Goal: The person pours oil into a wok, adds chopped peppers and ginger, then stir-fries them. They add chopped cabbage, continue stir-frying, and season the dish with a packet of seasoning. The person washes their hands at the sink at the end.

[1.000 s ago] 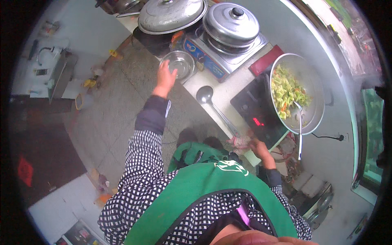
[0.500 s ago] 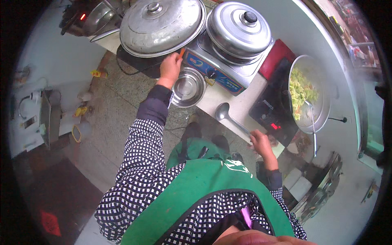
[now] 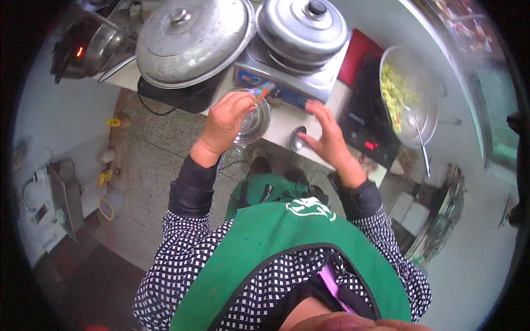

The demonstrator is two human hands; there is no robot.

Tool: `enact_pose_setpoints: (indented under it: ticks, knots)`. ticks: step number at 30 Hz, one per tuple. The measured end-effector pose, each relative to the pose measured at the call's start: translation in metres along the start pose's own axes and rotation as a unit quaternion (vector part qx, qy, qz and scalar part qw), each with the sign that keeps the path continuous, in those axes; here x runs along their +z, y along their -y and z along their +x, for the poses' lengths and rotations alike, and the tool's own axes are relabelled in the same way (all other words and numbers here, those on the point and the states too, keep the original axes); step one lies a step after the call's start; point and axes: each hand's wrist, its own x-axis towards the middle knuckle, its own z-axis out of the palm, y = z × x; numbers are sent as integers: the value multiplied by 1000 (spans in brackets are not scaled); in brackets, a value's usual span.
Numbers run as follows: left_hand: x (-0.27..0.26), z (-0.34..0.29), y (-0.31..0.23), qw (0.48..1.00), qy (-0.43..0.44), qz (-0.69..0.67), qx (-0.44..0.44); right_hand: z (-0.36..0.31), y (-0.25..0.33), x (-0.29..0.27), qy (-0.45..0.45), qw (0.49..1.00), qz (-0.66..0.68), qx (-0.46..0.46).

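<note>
My left hand [image 3: 223, 121] pinches a small orange and multi-coloured packet [image 3: 261, 95], blurred, above the near-left part of the counter. Just below it stands a round steel bowl [image 3: 257, 126], partly covered by the hand. My right hand [image 3: 334, 140] has its fingers spread, with nothing seen in it. A steel ladle [image 3: 297, 139] lies on the counter's front edge beside my right thumb; its handle is hidden behind that hand.
A lidded silver pot [image 3: 303, 33] sits on a gas stove [image 3: 287, 91]. Left of it is a big pan under a domed lid [image 3: 193, 41]. At right, a pan of chopped vegetables [image 3: 393, 91] with a metal-handled utensil [image 3: 422, 146] stands on a lit black cooker [image 3: 359, 124].
My right hand has let go of the ladle handle and moved up and left, fingers spreading. My left hand has come from beside the stove to over the bowl, with the packet showing more.
</note>
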Motion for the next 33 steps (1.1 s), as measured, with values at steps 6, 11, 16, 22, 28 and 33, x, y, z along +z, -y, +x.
enact_pose_setpoints:
  ticks: [6, 11, 16, 22, 28, 33]
  knots:
    - [11, 28, -60, 935, 120, -326, -66, 6, 22, -37, 95, 976, 157, 120]
    - [22, 21, -101, 848, -15, -498, -182, -41, 26, -53, -44, 892, 415, 174]
    - [27, 12, -135, 949, 80, -289, -99, -87, 18, -78, -115, 894, 401, 165]
    - [89, 12, -195, 970, 30, -234, -58, -125, 15, -101, -120, 899, 388, 166]
    - [138, 6, -219, 989, 11, -135, -55, -150, 30, -158, -269, 962, -40, 33]
    - [178, -4, -236, 998, 65, -8, 25, -162, 10, -165, -98, 983, -100, -122]
